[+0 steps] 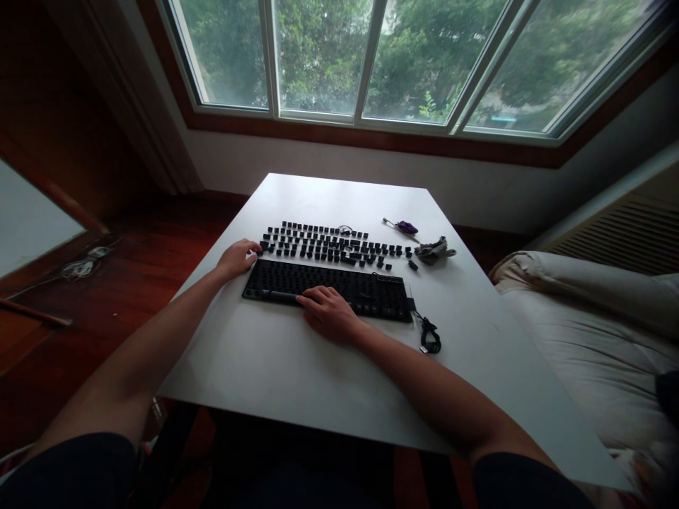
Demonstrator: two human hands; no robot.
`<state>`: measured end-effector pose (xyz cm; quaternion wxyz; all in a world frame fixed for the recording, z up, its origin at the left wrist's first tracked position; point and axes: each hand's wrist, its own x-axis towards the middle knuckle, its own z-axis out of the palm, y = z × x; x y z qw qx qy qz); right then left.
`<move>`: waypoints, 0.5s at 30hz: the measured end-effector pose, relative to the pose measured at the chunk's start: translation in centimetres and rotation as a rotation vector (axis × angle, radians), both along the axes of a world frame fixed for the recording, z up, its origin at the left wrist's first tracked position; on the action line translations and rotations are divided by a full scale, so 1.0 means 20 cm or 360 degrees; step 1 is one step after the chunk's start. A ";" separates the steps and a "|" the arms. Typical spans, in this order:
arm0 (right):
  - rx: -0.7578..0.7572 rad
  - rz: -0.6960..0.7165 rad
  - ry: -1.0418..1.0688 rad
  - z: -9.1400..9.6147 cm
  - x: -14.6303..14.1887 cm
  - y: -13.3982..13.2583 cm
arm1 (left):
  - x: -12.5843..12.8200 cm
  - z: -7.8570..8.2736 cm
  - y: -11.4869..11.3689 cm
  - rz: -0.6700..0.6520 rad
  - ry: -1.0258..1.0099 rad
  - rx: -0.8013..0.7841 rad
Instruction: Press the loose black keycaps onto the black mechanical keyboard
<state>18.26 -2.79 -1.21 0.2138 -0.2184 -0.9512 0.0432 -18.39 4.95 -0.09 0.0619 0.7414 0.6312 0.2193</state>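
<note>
A black keyboard [350, 283] lies on the white table, its key switches bare over most of the board. Behind it, loose black keycaps [302, 240] are laid out in rows. My left hand [237, 259] is at the left end of these rows, with its fingertips closed around a dark keycap [259, 252]. Over the keyboard's front edge rests my right hand [329, 312], fingers curled at the right end of a slim grey pen-like tool [280, 295]. That tool lies along the front row; its gripped end is hidden by the hand.
A coiled black cable [430, 335] lies right of the keyboard. Farther back are a crumpled grey cloth [435, 251], a purple item [406, 227] and a thin stick [395, 225]. The white table [254, 353] has a cushioned seat [573, 339] at its right.
</note>
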 end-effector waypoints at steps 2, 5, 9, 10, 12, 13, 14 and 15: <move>0.0006 0.0005 -0.0009 0.00 0.00 0.00 | 0.02 -0.02 0.03 0.0030 0.0007 -0.0012; 0.0016 0.0009 -0.0008 0.00 0.01 0.01 | 0.03 -0.03 0.06 0.0088 0.0016 -0.0005; 0.0010 0.0012 -0.0005 0.00 0.01 0.01 | 0.04 -0.03 0.07 0.0169 0.0028 -0.0014; 0.0007 0.0012 -0.0007 0.00 0.01 0.01 | 0.04 -0.03 0.07 0.0188 0.0023 -0.0020; 0.0008 0.0014 -0.0012 0.00 0.02 0.01 | 0.05 -0.03 0.07 0.0223 0.0001 -0.0027; 0.0009 0.0014 -0.0015 0.00 0.02 0.01 | 0.05 -0.03 0.07 0.0242 -0.0011 -0.0029; 0.0009 0.0015 -0.0017 0.00 0.02 0.01 | 0.05 -0.03 0.07 0.0264 -0.0022 -0.0030; 0.0008 0.0017 -0.0018 0.00 0.02 0.01 | 0.05 -0.03 0.07 0.0288 -0.0029 -0.0032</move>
